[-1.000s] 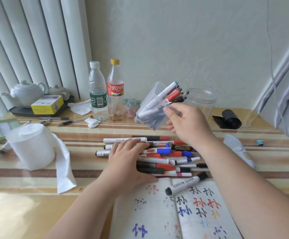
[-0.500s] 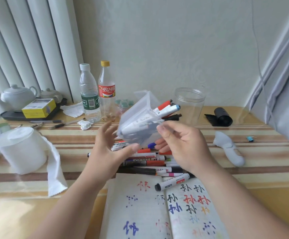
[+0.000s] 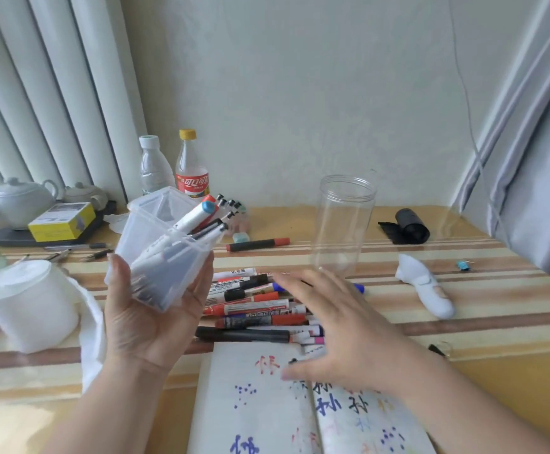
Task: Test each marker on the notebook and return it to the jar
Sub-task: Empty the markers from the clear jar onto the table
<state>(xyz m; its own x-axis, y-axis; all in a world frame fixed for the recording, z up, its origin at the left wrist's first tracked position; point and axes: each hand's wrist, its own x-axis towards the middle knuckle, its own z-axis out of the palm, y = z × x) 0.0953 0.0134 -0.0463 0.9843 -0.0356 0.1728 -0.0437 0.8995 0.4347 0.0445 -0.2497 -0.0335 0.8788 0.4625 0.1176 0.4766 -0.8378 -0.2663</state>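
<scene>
My left hand (image 3: 150, 317) grips a clear square plastic jar (image 3: 163, 253) from below, tilted, with several markers (image 3: 201, 221) sticking out of its mouth. A heap of loose markers (image 3: 254, 306) lies on the striped table behind the open notebook (image 3: 254, 401), whose pages carry coloured test marks. My right hand (image 3: 329, 329) hovers flat with fingers spread over the right end of the heap and the notebook's top edge, holding nothing. A single red-and-black marker (image 3: 257, 244) lies apart further back.
An empty round clear jar (image 3: 344, 224) stands behind the heap. A tissue roll (image 3: 27, 303) is at left, two bottles (image 3: 191, 168) and a teapot tray (image 3: 17, 199) at back left. A white handheld device (image 3: 427, 286) and a black roll (image 3: 409, 226) lie at right.
The square jar passed from my right hand to my left, which now holds it alone. My right hand let go and dropped down over the marker heap.
</scene>
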